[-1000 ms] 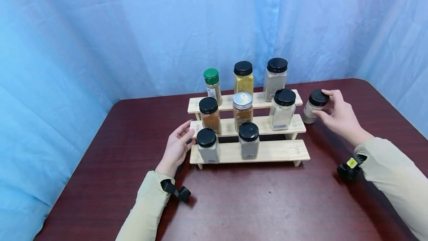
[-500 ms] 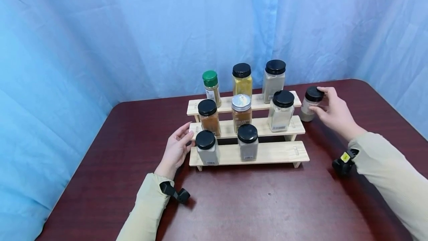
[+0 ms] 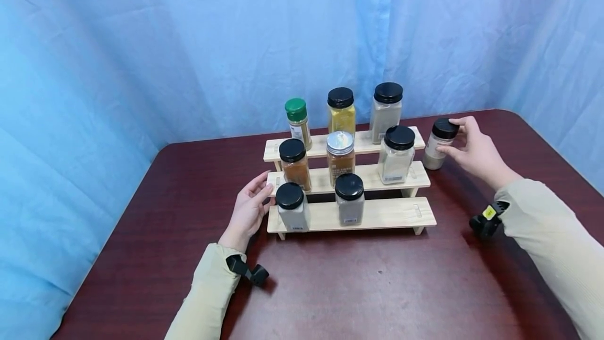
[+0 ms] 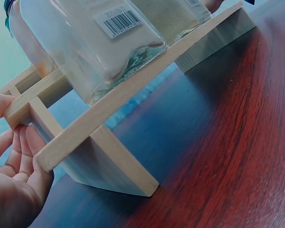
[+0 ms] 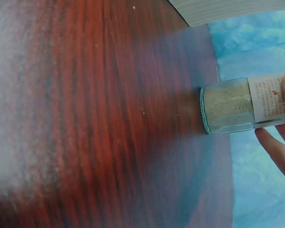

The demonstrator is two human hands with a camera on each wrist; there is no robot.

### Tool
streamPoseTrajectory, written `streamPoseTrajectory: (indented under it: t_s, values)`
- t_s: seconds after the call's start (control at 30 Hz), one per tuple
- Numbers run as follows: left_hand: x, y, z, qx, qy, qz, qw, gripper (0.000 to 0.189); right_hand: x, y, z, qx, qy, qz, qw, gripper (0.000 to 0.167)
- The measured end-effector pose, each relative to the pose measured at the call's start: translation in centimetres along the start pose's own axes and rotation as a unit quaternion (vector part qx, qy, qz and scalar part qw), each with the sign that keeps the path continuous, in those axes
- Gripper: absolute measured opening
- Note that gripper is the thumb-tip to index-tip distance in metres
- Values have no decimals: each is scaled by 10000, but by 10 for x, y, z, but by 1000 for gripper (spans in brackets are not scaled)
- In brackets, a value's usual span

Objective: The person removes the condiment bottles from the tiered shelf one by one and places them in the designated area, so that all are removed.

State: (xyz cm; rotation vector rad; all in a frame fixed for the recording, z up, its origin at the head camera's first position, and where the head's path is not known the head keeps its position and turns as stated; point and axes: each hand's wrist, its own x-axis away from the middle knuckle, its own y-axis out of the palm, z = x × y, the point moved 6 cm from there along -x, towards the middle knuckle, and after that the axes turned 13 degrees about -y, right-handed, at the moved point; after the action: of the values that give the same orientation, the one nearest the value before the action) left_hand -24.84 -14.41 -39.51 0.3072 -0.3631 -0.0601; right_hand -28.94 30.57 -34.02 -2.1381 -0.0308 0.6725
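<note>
A three-tier wooden spice rack (image 3: 391, 218) stands on the table, with spice jars on every step. At its left end my left hand (image 3: 247, 209) pinches the middle step; in the left wrist view the thumb lies on top and the fingers (image 4: 26, 147) are underneath. Right of the rack, my right hand (image 3: 478, 153) grips a round glass spice jar (image 3: 434, 152) by its black lid and side. In the right wrist view this jar (image 5: 230, 107) shows a greyish-brown powder and a pale label, its base close to the tabletop.
The front step bears two black-lidded jars (image 3: 350, 209). On the middle step are an orange-brown jar (image 3: 297, 172), a silver-lidded jar (image 3: 341, 164) and a pale one (image 3: 395, 164). A green-capped jar (image 3: 299, 129) stands at the back left. Blue curtains (image 3: 236, 51) surround the dark table (image 3: 330, 287).
My right hand has shifted slightly left with the jar, which now stands a little more upright beside the rack. The left hand stays at the rack's left end.
</note>
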Motion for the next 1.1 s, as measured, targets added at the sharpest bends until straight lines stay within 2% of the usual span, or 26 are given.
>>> streamPoseTrajectory:
  t_s: [0.4, 0.63, 0.87, 1.1]
  values:
    - [1, -1, -5, 50, -17, -25, 10000, 49, 3, 1, 2, -62, 215, -259, 9994, 65]
    - [0, 0, -3, 73, 65, -69, 9999, 48, 4, -3, 3, -207, 103, -285, 9993, 69]
    - [-3, 0, -1, 63, 77, -63, 9999, 46, 8, -9, 4, -303, -179, 121, 9993, 82]
    - [-3, 0, -2, 77, 41, -68, 9999, 47, 21, -25, -5, -403, 215, 571, 9973, 81]
